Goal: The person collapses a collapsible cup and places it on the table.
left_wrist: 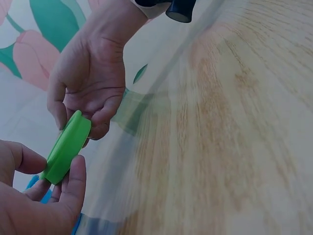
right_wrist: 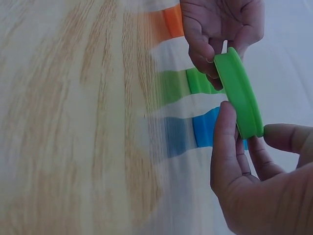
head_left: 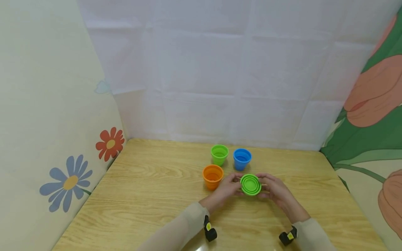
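Observation:
A green collapsible cup [head_left: 250, 185], folded flat into concentric rings, is held between both hands above the wooden table. My left hand [head_left: 228, 188] pinches its left edge, thumb on the rim and fingers beneath. From the opposite side my right hand [head_left: 277, 194] grips the right edge in the same way. The left wrist view shows the flattened cup [left_wrist: 67, 147] edge-on, as a thin disc. Just left of my left hand stands an orange cup [head_left: 213, 177], expanded and upright. Behind the hands are an expanded green cup [head_left: 219, 154] and a blue cup [head_left: 242, 159].
The wooden table [head_left: 150, 209] runs back to a white cloth backdrop [head_left: 201, 69]. Flower-printed panels stand at the left [head_left: 66, 181] and right [head_left: 373, 104]. A black wrist camera [head_left: 209, 230] sits on the left sleeve, another [head_left: 287, 237] on the right.

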Motion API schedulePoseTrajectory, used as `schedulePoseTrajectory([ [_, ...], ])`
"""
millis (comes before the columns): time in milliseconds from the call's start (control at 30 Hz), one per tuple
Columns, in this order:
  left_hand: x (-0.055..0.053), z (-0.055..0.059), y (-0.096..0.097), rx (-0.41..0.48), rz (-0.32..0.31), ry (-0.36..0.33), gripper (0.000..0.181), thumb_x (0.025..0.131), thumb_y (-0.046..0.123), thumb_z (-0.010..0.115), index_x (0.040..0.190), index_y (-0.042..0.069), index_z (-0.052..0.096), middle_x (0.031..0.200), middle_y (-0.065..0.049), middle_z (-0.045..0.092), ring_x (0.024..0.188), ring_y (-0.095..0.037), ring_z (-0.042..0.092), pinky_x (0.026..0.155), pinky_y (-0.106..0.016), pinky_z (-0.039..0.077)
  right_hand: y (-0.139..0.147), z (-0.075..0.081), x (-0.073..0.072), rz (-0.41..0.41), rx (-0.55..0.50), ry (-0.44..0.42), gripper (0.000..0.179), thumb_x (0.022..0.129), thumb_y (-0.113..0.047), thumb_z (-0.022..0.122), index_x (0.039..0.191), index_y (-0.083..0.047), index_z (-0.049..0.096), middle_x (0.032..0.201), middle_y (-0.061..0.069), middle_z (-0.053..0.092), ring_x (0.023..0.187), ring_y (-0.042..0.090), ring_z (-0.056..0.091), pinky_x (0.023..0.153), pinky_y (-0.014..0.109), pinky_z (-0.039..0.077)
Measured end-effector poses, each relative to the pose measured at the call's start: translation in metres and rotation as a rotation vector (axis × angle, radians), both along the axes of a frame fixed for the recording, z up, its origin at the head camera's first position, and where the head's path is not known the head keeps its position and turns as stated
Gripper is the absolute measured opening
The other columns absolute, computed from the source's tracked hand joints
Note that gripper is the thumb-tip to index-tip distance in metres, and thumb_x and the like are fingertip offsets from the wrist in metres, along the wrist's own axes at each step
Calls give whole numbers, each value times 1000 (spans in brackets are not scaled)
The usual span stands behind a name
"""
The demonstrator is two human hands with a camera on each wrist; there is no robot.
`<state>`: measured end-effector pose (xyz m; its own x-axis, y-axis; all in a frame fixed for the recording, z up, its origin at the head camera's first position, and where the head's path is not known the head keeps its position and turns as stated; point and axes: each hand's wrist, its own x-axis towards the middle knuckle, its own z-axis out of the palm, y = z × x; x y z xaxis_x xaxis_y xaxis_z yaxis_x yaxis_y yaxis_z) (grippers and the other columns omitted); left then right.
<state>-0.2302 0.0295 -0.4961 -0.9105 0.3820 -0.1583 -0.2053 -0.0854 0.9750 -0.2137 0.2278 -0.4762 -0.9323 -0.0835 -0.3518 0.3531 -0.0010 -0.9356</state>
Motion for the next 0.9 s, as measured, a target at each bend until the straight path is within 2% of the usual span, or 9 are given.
schedulePoseTrajectory([
  [267, -3, -1, 2, -50, 9, -31, 36, 84, 2, 56, 120, 4, 55, 103, -11, 57, 81, -18, 61, 75, -34, 56, 0, -6, -7, -23, 11, -12, 34, 89, -16, 56, 121, -3, 53, 104, 4, 61, 86, 17, 61, 71, 39, 56],
  [367, -4, -3, 2, -86, 9, -21, 35, 85, 4, 56, 119, 6, 55, 102, -10, 58, 82, -18, 61, 73, -33, 56, -1, -8, -9, -23, 18, -17, 36, 89, -16, 56, 122, -3, 52, 105, 7, 60, 87, 18, 61, 73, 40, 56],
  [633, -9, -16, 5, -169, 18, 15, 33, 83, 1, 57, 115, 7, 59, 98, -8, 58, 83, -16, 59, 70, -30, 56, -1, -12, -12, -2, 36, -15, 36, 90, -14, 53, 123, 1, 52, 102, 8, 63, 85, 20, 62, 72, 43, 56],
  [900, -9, -15, 7, -290, 31, 47, 37, 82, 4, 57, 118, 9, 60, 99, -4, 59, 84, -14, 58, 70, -28, 55, -1, -13, -15, -1, 65, -24, 37, 90, -14, 53, 124, 1, 52, 96, 7, 64, 81, 18, 62, 70, 40, 57],
])
